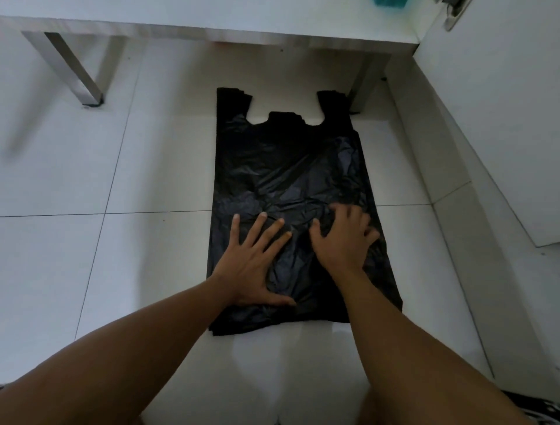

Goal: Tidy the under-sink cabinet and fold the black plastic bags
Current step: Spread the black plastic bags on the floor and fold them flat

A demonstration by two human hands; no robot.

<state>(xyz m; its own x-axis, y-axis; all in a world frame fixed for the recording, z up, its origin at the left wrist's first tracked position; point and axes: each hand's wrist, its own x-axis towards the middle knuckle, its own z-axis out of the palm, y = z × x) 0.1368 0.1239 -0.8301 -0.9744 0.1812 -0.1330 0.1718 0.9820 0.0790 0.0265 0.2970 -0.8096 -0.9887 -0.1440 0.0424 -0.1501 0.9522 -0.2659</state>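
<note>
We find no text, label, brand, number or sign that can be read anywhere (the flat, crinkled black plastic bag (291, 182) and the white glossy floor tiles (91, 170) are plain).

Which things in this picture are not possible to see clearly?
- Head view: the teal object on the white table is cut off by the top edge.
- Bag area under the left hand and right hand: hidden.
- Whether it is one bag or a stack: uncertain.

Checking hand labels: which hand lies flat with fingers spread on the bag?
The left hand, palm down and fingers splayed on the black bag; the right hand has curled fingers.
</note>
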